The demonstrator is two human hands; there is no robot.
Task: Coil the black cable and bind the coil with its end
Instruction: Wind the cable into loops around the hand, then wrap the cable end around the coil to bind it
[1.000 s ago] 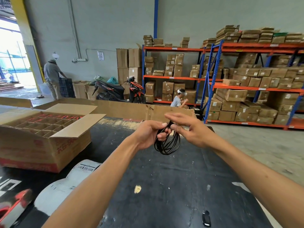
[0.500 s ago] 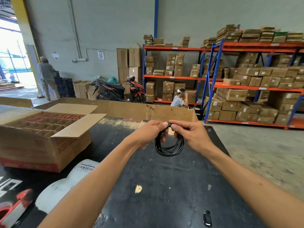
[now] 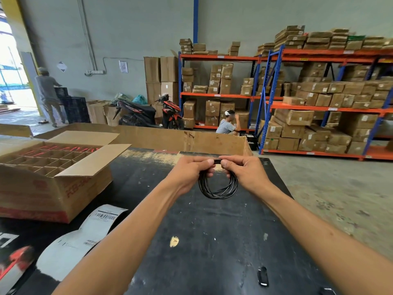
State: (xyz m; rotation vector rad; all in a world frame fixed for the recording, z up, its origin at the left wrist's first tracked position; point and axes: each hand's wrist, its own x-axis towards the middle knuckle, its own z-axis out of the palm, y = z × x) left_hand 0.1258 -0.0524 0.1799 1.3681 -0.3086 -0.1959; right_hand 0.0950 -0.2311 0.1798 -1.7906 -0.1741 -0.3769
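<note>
The black cable (image 3: 219,193) hangs as a round coil of several loops above the black table (image 3: 212,241). My left hand (image 3: 189,173) pinches the coil's top from the left. My right hand (image 3: 244,173) pinches it from the right, thumbs almost touching at the top of the coil. The upper part of the coil and the cable's end are hidden inside my fingers. The loops lie close together and hang free below my hands.
An open cardboard box (image 3: 53,167) with dividers stands on the table at the left. A strip of shipping labels (image 3: 85,235) lies near the front left. A small black object (image 3: 262,276) rests near the front edge. Shelving racks (image 3: 319,103) and two people are beyond the table.
Both hands have drawn level and closer together on the coil's top. The coil has opened from a narrow hanging bundle into a rounder ring. The person at the back left has walked left.
</note>
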